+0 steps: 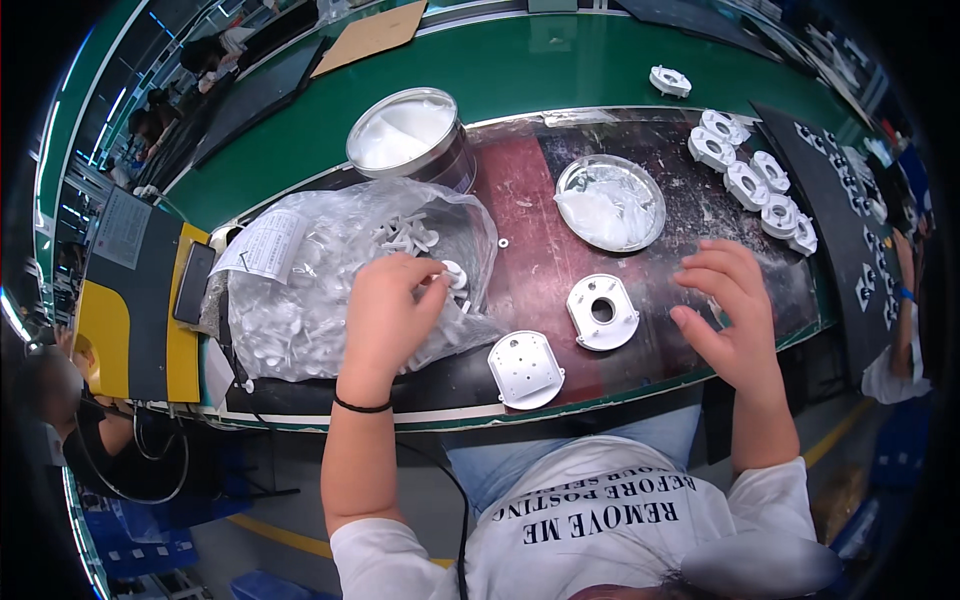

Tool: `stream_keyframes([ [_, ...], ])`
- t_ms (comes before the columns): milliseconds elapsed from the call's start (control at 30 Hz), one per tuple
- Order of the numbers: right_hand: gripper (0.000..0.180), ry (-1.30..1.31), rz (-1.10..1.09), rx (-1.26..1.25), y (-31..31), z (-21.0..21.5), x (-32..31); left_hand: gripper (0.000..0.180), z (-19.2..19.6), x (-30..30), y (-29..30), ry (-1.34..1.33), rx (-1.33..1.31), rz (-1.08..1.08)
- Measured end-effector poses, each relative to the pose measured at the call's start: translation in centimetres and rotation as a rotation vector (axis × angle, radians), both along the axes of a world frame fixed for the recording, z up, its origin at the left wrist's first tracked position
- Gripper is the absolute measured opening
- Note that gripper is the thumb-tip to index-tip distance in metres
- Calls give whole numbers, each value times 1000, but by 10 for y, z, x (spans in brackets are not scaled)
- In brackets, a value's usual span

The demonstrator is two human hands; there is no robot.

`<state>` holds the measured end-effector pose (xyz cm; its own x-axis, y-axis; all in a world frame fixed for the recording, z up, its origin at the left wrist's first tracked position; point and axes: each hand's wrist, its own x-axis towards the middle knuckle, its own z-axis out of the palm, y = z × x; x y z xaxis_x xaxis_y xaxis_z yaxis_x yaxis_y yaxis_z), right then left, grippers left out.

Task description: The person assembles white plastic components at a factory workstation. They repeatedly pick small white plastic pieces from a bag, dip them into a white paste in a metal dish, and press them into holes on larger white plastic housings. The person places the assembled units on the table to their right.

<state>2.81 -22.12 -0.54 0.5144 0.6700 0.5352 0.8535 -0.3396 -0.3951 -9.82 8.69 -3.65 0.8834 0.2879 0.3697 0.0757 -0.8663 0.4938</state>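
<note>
My left hand (390,310) is at the mouth of a clear plastic bag (300,325) full of small white plastic parts. Its thumb and forefinger pinch toward a white round-headed plastic part (456,274), which shows right at the fingertips. Over the right side of the bench my right hand (735,315) is raised, fingers spread and nothing in it. Between the hands lie a white housing with a round central hole and small posts (621,325) and, nearer to me, a flat white plate with small holes (527,370).
Beyond the hands stand a tin (463,160) lined with white material and a round metal lid (655,225) holding crumpled plastic. White ring-shaped housings (746,187) are grouped at right. A phone (194,283) rests by a yellow-and-grey machine (135,330) at left. Other people work at both sides.
</note>
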Motion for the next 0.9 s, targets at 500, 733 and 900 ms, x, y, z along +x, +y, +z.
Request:
stream_keyframes([
  [500, 17, 136, -66, 83, 31, 3, 92, 12, 1, 17, 7, -78, 102, 198],
  [733, 19, -120, -508, -273, 92, -8, 241, 9, -6, 14, 5, -188, 104, 205],
  [900, 44, -277, -514, -278, 134, -54, 297, 8, -9, 12, 9, -195, 133, 203],
])
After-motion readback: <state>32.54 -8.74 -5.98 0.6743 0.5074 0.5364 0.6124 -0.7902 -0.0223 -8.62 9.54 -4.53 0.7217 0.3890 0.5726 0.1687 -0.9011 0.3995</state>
